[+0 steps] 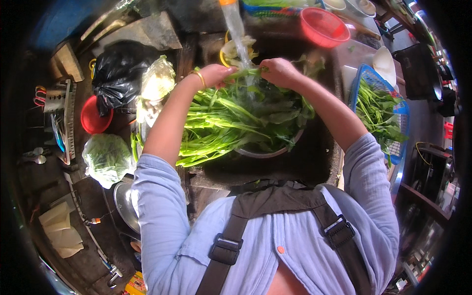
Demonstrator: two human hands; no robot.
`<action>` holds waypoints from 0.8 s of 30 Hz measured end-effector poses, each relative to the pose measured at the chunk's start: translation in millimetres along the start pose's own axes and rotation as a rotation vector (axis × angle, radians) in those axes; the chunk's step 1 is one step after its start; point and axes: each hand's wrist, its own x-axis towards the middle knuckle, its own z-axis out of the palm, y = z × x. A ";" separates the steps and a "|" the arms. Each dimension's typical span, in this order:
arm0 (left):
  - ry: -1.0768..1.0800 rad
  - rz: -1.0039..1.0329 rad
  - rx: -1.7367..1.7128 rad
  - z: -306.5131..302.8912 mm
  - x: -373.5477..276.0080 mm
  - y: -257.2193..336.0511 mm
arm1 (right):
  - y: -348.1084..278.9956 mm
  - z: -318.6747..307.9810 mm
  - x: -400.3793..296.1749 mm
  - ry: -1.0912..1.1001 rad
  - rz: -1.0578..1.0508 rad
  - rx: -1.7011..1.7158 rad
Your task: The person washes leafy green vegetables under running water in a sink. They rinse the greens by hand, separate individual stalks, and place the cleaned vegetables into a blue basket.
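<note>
A green leafy-vegetable stem [245, 73] stretches between my two hands under the running water. My left hand [215, 75], with a gold bangle at the wrist, grips the stem's left end. My right hand [281, 73] pinches its right end, fingers curled. Just below my hands, a large heap of leafy greens [221, 129] has pale stems to the left and dark leaves to the right. The leaves lie in a round basin [263, 155] in the dark sink [317, 162]; its rim is mostly hidden. Water [236, 33] pours from an orange spout [227, 2].
A blue plastic basket [402, 147] of greens stands right of the sink, a red colander [324, 27] behind it. On the left are a black plastic bag [118, 70], a bagged cauliflower-like vegetable [158, 79], a red bowl [96, 120] and a bagged green vegetable [107, 156].
</note>
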 end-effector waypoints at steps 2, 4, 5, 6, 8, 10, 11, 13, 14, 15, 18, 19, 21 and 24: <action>0.102 0.149 0.097 4.7 1.1 -13.8 | 14.4 13.5 8.3 0.082 0.149 0.231; 0.161 0.189 0.198 6.4 2.9 -28.3 | 41.0 17.0 18.5 0.196 0.285 0.491; 0.149 0.139 0.180 3.8 2.4 -35.0 | 58.8 12.2 20.5 0.264 0.399 0.511; 0.136 0.090 0.166 -1.2 2.3 -39.9 | 79.3 7.6 20.9 0.304 0.403 0.531; 0.126 -0.013 0.141 -9.1 -9.1 -42.8 | 81.7 6.8 19.0 0.359 0.306 0.450; 0.110 -0.075 -0.074 -16.3 -35.6 -43.7 | 44.0 -8.3 10.3 0.382 0.082 0.245; 0.103 -0.089 -0.143 -20.6 -44.8 -42.1 | 36.6 -14.5 7.5 0.353 0.082 0.291; 0.157 -0.027 -0.339 -30.0 -63.2 -48.3 | 28.1 -20.2 9.2 0.293 0.074 0.400; 0.109 -0.008 -0.398 -38.1 -72.2 -53.4 | 34.4 -22.0 9.3 0.264 0.087 0.413; 0.114 -0.054 -0.426 -47.3 -80.2 -70.9 | 26.8 -24.8 8.8 0.273 0.095 0.463; 0.215 -0.044 -0.538 -55.7 -111.0 -81.4 | 18.7 -26.4 8.3 0.204 0.096 0.493; 0.286 -0.028 -0.583 -54.1 -122.3 -81.2 | 14.5 -23.6 8.1 0.170 0.049 0.449; 0.391 -0.018 -0.630 -50.7 -144.7 -94.0 | 0.9 -16.5 7.3 0.095 -0.059 0.361; 0.530 -0.004 -0.584 -43.5 -182.4 -112.9 | -2.8 -3.3 3.9 0.014 -0.071 0.335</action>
